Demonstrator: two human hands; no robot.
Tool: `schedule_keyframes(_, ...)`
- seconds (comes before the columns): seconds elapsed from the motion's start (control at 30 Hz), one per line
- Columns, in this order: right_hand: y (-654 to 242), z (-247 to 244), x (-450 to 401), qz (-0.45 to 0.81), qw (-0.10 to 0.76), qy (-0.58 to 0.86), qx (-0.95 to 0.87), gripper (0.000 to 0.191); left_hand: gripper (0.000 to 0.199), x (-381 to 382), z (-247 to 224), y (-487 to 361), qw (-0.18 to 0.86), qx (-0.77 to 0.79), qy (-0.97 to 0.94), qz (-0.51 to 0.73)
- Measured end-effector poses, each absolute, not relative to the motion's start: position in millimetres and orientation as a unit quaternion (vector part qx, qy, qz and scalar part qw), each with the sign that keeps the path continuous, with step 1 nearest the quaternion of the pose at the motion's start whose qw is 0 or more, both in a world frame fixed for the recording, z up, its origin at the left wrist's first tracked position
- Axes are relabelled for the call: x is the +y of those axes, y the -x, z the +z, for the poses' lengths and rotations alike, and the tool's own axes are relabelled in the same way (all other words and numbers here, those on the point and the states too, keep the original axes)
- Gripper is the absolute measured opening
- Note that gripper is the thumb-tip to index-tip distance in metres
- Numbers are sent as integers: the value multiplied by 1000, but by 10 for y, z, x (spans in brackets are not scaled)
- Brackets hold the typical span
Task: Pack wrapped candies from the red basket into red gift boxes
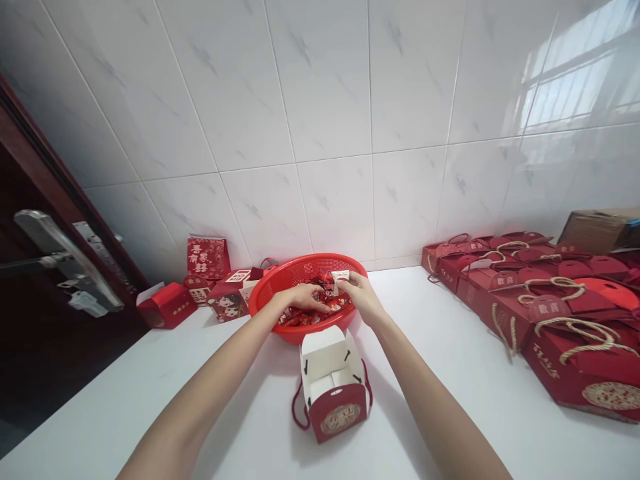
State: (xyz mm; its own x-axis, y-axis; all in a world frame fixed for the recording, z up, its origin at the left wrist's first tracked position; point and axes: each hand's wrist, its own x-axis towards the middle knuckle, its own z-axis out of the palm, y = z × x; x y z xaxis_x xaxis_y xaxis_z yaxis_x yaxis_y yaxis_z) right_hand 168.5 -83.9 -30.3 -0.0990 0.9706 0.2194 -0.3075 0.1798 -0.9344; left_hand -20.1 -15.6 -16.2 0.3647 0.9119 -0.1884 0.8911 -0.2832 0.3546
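A red plastic colander basket (260, 293) holds red-wrapped candies (300, 319). My left hand (306, 295) reaches over its left side, fingers stretched out and touching the candies. At the basket's right side, my right hand (356, 292) pinches a small cream-coloured packet (341, 275) between thumb and fingers. In front of the basket stands a dark red gift box (340, 412) with its top open, showing a white inside. Dark red cord handles hang at both sides of the box, and its front carries a round gold print.
Many closed red gift boxes (500, 287) with rope handles stand in rows on the right. A cardboard box (597, 230) is behind them. Several red boxes (207, 259) stand at the left by a door handle (70, 260). A tiled wall (330, 133) backs the white table (240, 413).
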Motion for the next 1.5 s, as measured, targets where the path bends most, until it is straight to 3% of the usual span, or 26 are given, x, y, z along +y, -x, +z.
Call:
schedule_keyframes(0.1,-1685,-305,-841,543,587,327,-503,15,76,-131,-205,123,172,585,-791,-37)
schedule_keyframes(0.23,-1687,-313,-837,536,589,330,-508,16,56,-103,-246,153,144,600,-784,-66)
schedule_keyframes(0.43,-1690,-313,-837,533,588,327,-512,13,18,-64,-239,344,151,650,-742,63)
schedule_keyframes(0.53,-1691,-306,-841,536,589,321,-513,11,8,-64,-223,372,165,643,-738,122)
schedule_keyframes(0.87,-1710,-285,-857,528,587,318,-525,10,25,-72,-164,334,200,666,-687,213)
schedule_keyframes(1.13,-1715,-269,-872,523,583,328,-528,13,39,-135,-194,358,141,711,-680,111)
schedule_keyframes(1.3,-1714,-274,-866,525,583,334,-523,11,37,-167,-199,342,114,683,-717,74)
schedule_keyframes(1.5,-1709,-279,-852,524,585,326,-526,11,24,-331,-111,206,307,558,-770,-34)
